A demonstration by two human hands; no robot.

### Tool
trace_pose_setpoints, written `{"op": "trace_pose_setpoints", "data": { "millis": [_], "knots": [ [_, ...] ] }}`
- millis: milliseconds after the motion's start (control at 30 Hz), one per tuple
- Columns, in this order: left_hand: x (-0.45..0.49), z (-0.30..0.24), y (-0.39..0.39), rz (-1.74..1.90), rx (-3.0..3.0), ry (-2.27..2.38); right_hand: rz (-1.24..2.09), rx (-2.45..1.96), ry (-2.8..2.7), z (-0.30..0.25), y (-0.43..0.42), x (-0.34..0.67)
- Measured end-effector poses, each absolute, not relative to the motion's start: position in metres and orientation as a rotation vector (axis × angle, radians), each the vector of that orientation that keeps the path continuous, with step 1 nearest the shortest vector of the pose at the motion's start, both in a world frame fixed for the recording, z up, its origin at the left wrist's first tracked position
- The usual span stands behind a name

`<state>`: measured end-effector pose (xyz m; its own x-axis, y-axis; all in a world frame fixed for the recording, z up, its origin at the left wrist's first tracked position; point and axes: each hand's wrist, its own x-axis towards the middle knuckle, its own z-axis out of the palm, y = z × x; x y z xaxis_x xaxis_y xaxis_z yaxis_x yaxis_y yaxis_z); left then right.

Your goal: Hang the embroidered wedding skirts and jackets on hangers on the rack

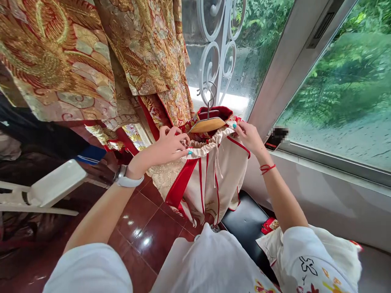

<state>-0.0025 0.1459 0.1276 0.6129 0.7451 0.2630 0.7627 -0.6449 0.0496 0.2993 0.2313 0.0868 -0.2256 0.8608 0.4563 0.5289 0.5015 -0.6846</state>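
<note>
In front of me hangs a cream skirt (224,179) with red trim, a gathered drawstring waistband and a red panel. My left hand (171,144) is closed on the waistband's left side, the thumb along its front edge. At the right end of the waistband, my right hand (246,132) pinches the cloth between thumb and fingers. Between my hands and just behind the band is a wooden hanger (207,125), its metal hook on the white scrolled grille. A red patterned garment (215,110) with a collar hangs on it. The drawstring (217,160) dangles down the front.
Gold and red embroidered garments (146,44) hang at the left. A white plastic chair (58,185) stands below them. To the right are a window sill with a phone (273,140), and a black seat (244,219) with cream cloth (339,248) beside it.
</note>
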Motion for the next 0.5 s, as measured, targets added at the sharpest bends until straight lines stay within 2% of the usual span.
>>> {"op": "trace_pose_setpoints", "data": {
  "millis": [133,300,400,500],
  "knots": [
    [0.013,0.105,0.117,-0.772,-2.4,-1.446,0.397,-1.138,-1.914,0.056,0.193,0.285],
    [0.057,0.036,0.072,-1.376,-2.007,-1.697,0.145,-1.342,-1.835,0.024,0.16,0.252],
    [0.099,-0.008,0.064,-1.535,-2.171,-1.888,0.283,-1.322,-1.719,0.017,0.152,0.24],
    [0.134,-0.034,0.076,-1.535,-2.327,-2.147,0.676,-1.166,-1.587,0.016,0.143,0.239]
  ]
}}
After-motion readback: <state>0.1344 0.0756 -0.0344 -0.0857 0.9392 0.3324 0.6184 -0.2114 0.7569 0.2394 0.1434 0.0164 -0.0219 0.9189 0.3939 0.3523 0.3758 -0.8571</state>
